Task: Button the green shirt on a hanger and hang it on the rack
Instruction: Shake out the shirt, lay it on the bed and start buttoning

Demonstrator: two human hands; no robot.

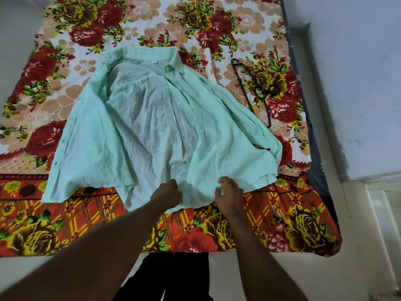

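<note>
1. While the shirt (156, 127) lies unbuttoned and spread flat on the bed (195, 235), inside facing up, both hands work at its hem, the edge nearest the person.
2. Left hand (167, 193): closed into a fist, apparently pinching hem cloth at the shirt's centre. Right hand (230, 197): fingers curled on the hem just right of that; whether it actually grips fabric, cannot tell. The hands are near each other, not touching.
3. Shirt long axis runs from the hands away to the collar (173, 64), tilted slightly right. Front panels are thrown open to either side of the shirt.
4. Hanger (251, 88): black, flat on the bed, right of the shirt's collar end, well apart from both hands. Right hand is the nearer one.
5. Judgement: early stage; hanger not yet in shirt, no buttons done. Reaching it means going past the shirt's right panel, likely with the right hand. No rack in view.
</note>
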